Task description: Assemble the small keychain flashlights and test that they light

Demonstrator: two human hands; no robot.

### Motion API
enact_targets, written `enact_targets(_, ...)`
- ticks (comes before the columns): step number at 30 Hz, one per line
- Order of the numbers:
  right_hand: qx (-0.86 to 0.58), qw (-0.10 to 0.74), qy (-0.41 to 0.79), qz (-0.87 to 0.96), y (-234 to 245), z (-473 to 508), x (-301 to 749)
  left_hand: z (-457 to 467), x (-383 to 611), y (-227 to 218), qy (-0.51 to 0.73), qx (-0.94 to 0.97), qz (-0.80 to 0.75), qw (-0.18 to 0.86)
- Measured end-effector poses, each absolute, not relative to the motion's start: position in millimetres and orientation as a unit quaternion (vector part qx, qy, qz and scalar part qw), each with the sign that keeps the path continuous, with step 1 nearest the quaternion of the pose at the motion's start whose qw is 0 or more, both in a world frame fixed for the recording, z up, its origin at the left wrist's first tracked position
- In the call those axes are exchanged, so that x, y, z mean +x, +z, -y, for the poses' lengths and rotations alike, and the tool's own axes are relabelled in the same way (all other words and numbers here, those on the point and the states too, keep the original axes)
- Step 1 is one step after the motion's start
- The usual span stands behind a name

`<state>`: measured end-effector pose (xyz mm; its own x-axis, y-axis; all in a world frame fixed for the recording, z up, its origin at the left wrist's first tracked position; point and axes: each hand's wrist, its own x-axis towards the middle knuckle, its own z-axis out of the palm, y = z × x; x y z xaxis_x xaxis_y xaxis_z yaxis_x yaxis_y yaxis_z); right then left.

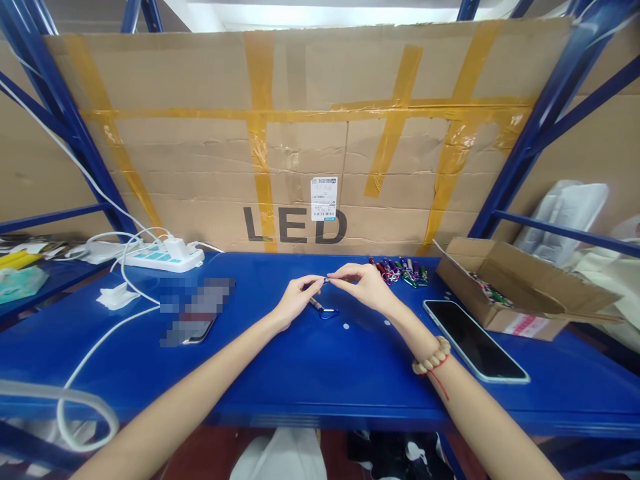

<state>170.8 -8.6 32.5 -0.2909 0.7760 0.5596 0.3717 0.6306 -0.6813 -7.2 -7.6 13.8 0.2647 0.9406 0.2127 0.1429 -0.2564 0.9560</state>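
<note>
Honestly, the tiny part [325, 281] is looking too small to identify. Left hand [295, 300] and right hand [365, 283] fingers are pinching it just above the surface [310, 373], over a blue-clipped keychain [324, 309]. The cardboard box [545, 283] is holding colourful pieces, mostly hidden.

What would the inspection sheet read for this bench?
Surface: blue metal shelf top, with small white specks.
Job's things: small silver keyring piece with blue clip, at both hands' fingertips; pile of coloured keyring clips behind.
Clutter: black smartphone; open brown cardboard box with coloured pieces inside.
Grippers: left hand and right hand both pinch the keyring piece.
Cables: white power strip; white cable loops over the front edge.
Surroundings: taped brown cardboard sheet marked LED; blue rack uprights.
</note>
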Motion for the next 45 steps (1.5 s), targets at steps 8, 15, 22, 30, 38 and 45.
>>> enact_targets(8, -0.425, 0.423, 0.329, 0.729, 32, 8, 173, 3, -15, 17, 0.424, 0.749, -0.362, 0.358)
enact_targets(15, -0.412, 0.347, 0.275, 0.796, 38, 19, 173, 11, -12, 16, 0.406, 0.785, -0.338, 0.324)
enact_targets(22, -0.44, 0.35, 0.189, 0.805, 35, 23, 163, 17, -9, 11, 0.415, 0.818, -0.339, 0.21)
enact_targets(30, -0.458, 0.36, 0.408, 0.703, 24, 18, 157, 14, -14, 9, 0.404, 0.839, -0.327, 0.16)
enact_targets(38, -0.452, 0.381, 0.497, 0.635, 33, 17, 157, 12, -4, 10, 0.436, 0.761, -0.362, 0.316)
enact_targets(45, -0.46, 0.434, 0.305, 0.712, 30, 14, 166, 11, -6, 15, 0.449, 0.723, -0.368, 0.374)
